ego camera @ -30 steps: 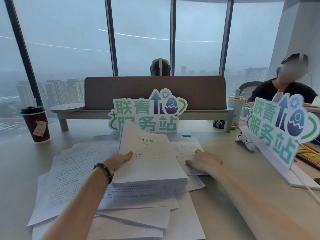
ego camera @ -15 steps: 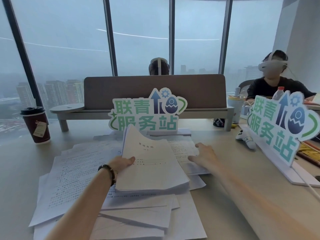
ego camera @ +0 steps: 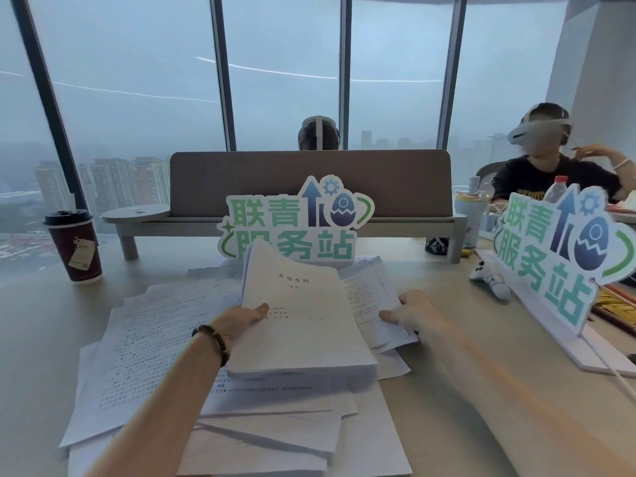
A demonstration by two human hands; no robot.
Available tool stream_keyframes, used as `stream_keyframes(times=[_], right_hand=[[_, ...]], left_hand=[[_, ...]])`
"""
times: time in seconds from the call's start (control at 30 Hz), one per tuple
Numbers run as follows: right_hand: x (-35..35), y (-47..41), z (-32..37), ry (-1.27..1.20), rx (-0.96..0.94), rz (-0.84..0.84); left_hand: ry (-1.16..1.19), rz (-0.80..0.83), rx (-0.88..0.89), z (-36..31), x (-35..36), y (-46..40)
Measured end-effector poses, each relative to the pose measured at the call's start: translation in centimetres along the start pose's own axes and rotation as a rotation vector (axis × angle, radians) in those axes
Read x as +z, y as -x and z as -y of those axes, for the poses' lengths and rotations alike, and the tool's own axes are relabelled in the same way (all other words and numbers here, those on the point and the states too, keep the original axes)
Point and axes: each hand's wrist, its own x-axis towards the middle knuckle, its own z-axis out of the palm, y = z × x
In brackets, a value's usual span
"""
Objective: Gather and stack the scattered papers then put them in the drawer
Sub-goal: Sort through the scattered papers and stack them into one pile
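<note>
A thick stack of white papers (ego camera: 303, 325) is tilted up above the desk, its far edge raised. My left hand (ego camera: 241, 320) grips its left edge, thumb on the top page. To the right, my right hand (ego camera: 409, 313) pinches the near edge of another thin bundle of printed sheets (ego camera: 370, 297), lifting it slightly. Loose printed sheets (ego camera: 158, 342) lie scattered on the desk under and left of the stack, with more overlapping sheets (ego camera: 275, 435) near the front. No drawer is in view.
A dark red lidded coffee cup (ego camera: 77, 247) stands at the far left. A green cut-out sign (ego camera: 296, 223) stands behind the papers, a second sign (ego camera: 564, 253) at the right with a white controller (ego camera: 490, 278) beside it. A grey divider (ego camera: 309, 182) is behind; two persons sit beyond.
My left hand has tilted the thick stack further up. My right hand went from lying flat on the right sheets to pinching their edge and lifting them.
</note>
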Motion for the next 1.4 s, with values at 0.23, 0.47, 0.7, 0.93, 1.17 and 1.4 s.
stream_keyframes(times=[0.23, 0.47, 0.7, 0.93, 1.17, 1.4], right_hand=[[0.0, 1.1, 1.4, 0.296, -0.117, -0.013], [0.1, 0.9, 1.3, -0.023, -0.033, 0.08], [-0.3, 1.1, 0.8, -0.2, 0.018, 0.123], [-0.3, 1.4, 1.0, -0.275, 0.072, 0.181], [-1.1, 0.8, 0.9, -0.289, 0.104, 0.145], [-0.8, 0.7, 0.5, -0.271, 0.104, 0.169]], left_hand=[[0.015, -0.016, -0.008, 0.3, -0.5, -0.3], [0.062, 0.003, -0.012, 0.4, -0.2, -0.1], [0.072, 0.023, 0.014, 0.4, -0.2, -0.2], [0.136, 0.062, 0.011, 0.4, -0.7, -0.7], [0.292, 0.119, -0.006, 0.4, -1.2, -0.9], [0.161, 0.071, -0.045, 0.5, -0.8, -0.7]])
